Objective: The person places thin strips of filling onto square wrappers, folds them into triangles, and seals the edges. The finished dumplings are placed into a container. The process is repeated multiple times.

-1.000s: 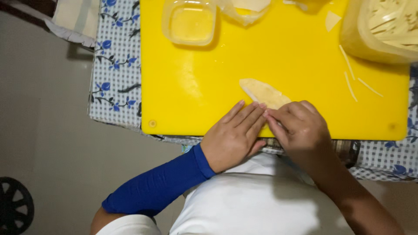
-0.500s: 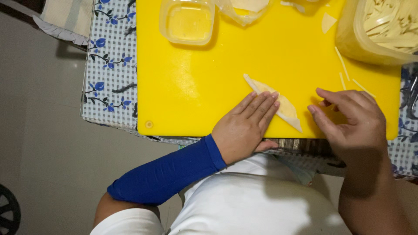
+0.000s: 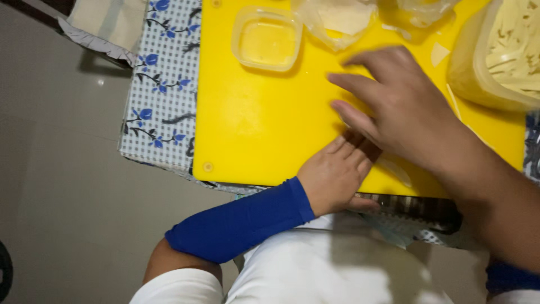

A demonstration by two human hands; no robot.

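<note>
While the left hand (image 3: 336,174) lies flat, fingers together, pinning the folded pastry wrapper (image 3: 395,169) at the 6 o'clock edge of the yellow cutting board (image 3: 253,124), the fold appears made and unsealed. Right hand (image 3: 405,107) hovers open and empty, fingers spread toward 10 o'clock, where the small liquid tub (image 3: 267,39) sits.

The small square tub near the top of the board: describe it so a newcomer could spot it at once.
Start at the yellow cutting board on the blue-flowered checked cloth. Near its far edge, left of a crumpled clear bag, sits the small square tub. It is clear, lidless, shallow and round-cornered, with a yellowish inside, much smaller than the big container at the right edge.
</note>
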